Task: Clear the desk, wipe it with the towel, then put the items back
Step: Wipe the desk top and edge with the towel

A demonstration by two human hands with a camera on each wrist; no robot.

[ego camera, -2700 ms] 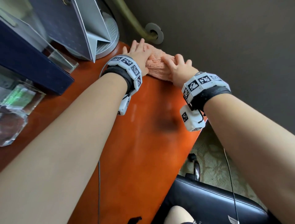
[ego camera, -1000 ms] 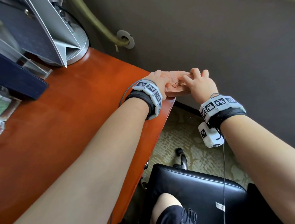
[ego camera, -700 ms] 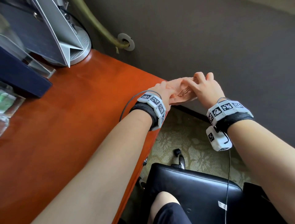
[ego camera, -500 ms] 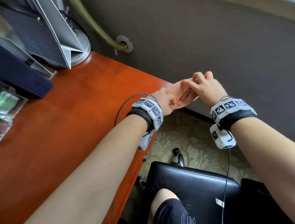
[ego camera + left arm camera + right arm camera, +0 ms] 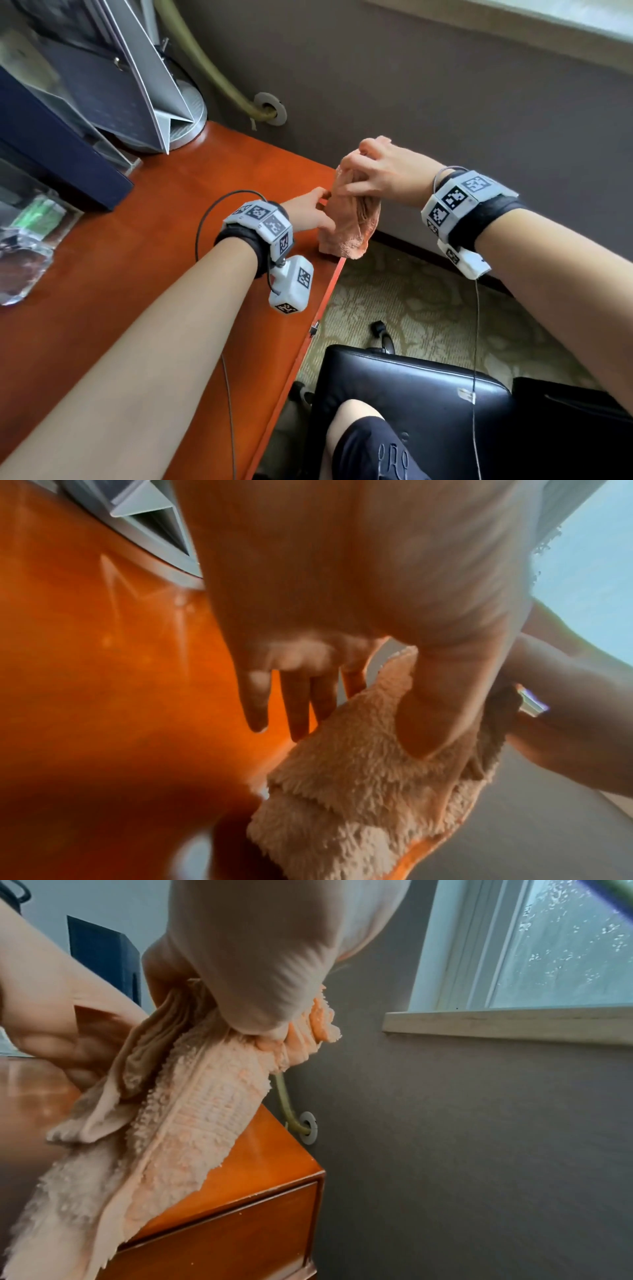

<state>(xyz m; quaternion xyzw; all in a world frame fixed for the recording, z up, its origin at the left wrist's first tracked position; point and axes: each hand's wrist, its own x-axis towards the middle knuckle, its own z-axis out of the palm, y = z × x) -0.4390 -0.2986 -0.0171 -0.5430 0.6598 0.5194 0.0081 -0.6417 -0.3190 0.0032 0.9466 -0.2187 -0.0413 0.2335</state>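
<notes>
A peach terry towel (image 5: 346,226) hangs bunched in the air just above the far right corner of the orange-brown desk (image 5: 137,274). My right hand (image 5: 363,178) grips its gathered top with curled fingers; the right wrist view shows the towel (image 5: 192,1123) draping down from that hand (image 5: 260,982). My left hand (image 5: 310,214) meets the towel's left side. In the left wrist view its thumb (image 5: 431,718) lies on the towel (image 5: 349,791) and one finger goes behind it, pinching the cloth. The other fingers (image 5: 260,710) point straight down over the desk (image 5: 103,669).
A dark blue box (image 5: 51,144), a silver stand on a round base (image 5: 185,113) and a clear plastic holder (image 5: 34,222) crowd the desk's left and back. The desk's right edge (image 5: 322,308) drops to carpet and a black chair (image 5: 411,394). The grey wall with a hose (image 5: 219,78) is close behind.
The towel, pressed flat on the desk under both hands before, slid to the far right corner and was lifted off. It now hangs bunched from my right hand, higher than half a second ago.
</notes>
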